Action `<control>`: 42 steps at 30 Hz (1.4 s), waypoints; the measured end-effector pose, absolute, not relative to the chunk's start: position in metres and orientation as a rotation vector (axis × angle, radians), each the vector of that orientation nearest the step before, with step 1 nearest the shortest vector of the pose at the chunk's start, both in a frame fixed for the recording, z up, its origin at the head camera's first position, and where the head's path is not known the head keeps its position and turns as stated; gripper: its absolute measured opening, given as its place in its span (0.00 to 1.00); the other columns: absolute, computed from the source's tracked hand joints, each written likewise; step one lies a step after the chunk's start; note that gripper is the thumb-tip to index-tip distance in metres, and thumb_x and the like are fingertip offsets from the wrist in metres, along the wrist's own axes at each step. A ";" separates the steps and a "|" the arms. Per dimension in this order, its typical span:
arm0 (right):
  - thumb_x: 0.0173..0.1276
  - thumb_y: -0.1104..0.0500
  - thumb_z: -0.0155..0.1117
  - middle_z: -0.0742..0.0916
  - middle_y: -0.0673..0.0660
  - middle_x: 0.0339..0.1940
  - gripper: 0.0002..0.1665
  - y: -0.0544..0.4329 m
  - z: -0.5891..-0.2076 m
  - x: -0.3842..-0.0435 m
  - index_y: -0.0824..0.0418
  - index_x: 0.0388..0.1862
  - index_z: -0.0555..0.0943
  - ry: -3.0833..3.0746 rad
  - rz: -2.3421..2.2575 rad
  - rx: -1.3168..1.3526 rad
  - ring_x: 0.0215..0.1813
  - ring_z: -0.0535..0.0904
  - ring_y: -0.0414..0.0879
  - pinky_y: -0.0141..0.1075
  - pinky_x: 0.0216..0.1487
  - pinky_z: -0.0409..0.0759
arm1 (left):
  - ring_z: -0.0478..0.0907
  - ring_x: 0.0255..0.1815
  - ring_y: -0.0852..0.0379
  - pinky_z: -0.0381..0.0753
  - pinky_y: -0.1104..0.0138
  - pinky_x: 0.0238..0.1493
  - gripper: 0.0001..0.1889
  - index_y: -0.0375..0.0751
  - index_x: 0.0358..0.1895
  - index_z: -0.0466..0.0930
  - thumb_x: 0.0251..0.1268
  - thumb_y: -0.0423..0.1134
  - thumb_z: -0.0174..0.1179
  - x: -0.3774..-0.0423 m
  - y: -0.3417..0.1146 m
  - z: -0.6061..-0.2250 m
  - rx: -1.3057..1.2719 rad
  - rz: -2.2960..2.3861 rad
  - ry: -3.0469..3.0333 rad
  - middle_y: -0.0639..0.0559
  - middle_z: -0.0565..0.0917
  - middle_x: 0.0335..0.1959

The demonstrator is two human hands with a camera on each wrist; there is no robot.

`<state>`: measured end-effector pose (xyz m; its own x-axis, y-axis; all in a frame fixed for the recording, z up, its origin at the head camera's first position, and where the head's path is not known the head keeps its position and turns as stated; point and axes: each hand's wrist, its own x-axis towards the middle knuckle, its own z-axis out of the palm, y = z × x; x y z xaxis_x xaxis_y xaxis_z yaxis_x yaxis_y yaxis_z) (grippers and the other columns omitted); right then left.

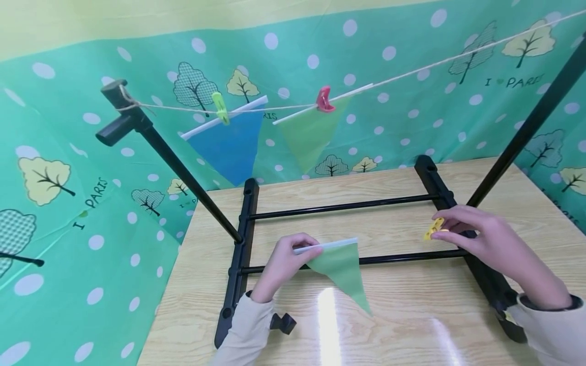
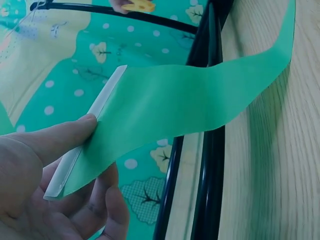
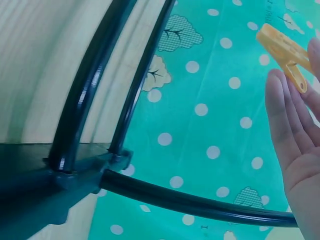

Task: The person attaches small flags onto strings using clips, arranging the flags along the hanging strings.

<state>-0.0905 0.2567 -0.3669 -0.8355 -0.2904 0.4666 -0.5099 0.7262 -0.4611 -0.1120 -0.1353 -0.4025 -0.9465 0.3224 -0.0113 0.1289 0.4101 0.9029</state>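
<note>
My left hand (image 1: 288, 262) pinches a green triangular pennant (image 1: 341, 267) by its white top strip, thumb on one side and fingers on the other. In the left wrist view the pennant (image 2: 170, 100) hangs in a curve, its tip over the wooden table. A yellow clothespin (image 1: 434, 229) is held between thumb and fingers of my right hand (image 1: 480, 234), above the right side of the black frame. On the string (image 1: 412, 71) hang a blue pennant (image 1: 233, 142) under a lime-green clothespin (image 1: 221, 108) and a light green pennant (image 1: 313, 134) under a pink clothespin (image 1: 325, 99).
The string is tied to a black post (image 1: 183, 178) at left and runs past another post (image 1: 526, 122) at right. Crossbars (image 1: 343, 207) join the frame's feet on the wooden table (image 1: 389, 315). A patterned teal cloth (image 1: 151, 137) covers the back and left.
</note>
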 end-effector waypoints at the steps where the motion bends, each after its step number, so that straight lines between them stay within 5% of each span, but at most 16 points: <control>1: 0.44 0.71 0.81 0.84 0.42 0.33 0.26 0.257 -0.365 -0.091 0.56 0.43 0.86 -2.547 0.823 0.625 0.33 0.77 0.28 0.16 0.35 0.74 | 0.79 0.38 0.59 0.78 0.65 0.42 0.08 0.48 0.40 0.87 0.66 0.47 0.67 -0.113 -0.133 -0.402 0.411 1.564 2.483 0.55 0.87 0.37; 16: 0.33 0.73 0.83 0.85 0.48 0.33 0.28 0.253 -0.340 -0.101 0.59 0.39 0.88 -2.376 0.724 0.670 0.33 0.74 0.19 0.15 0.35 0.74 | 0.80 0.38 0.59 0.77 0.66 0.42 0.08 0.49 0.39 0.88 0.65 0.48 0.67 -0.124 -0.106 -0.387 0.499 1.639 2.468 0.55 0.87 0.38; 32: 0.45 0.71 0.82 0.87 0.55 0.32 0.20 0.246 -0.322 -0.106 0.64 0.39 0.88 -2.422 0.721 0.454 0.35 0.67 0.13 0.10 0.37 0.69 | 0.80 0.38 0.61 0.78 0.68 0.41 0.08 0.44 0.40 0.88 0.64 0.44 0.69 -0.136 -0.075 -0.361 0.628 1.746 2.375 0.53 0.88 0.39; 42: 0.47 0.69 0.81 0.87 0.59 0.29 0.14 0.243 -0.309 -0.110 0.65 0.34 0.87 -2.431 0.712 0.363 0.33 0.64 0.10 0.12 0.32 0.67 | 0.81 0.46 0.64 0.77 0.66 0.52 0.08 0.48 0.41 0.88 0.65 0.46 0.67 -0.144 -0.058 -0.344 0.697 1.715 2.404 0.59 0.87 0.41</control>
<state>-0.1096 0.2426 -0.3088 -0.7982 -0.0942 0.5950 -0.4004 0.8210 -0.4071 -0.1437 -0.0583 -0.3444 -0.8891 0.4235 0.1738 0.3022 0.2579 0.9177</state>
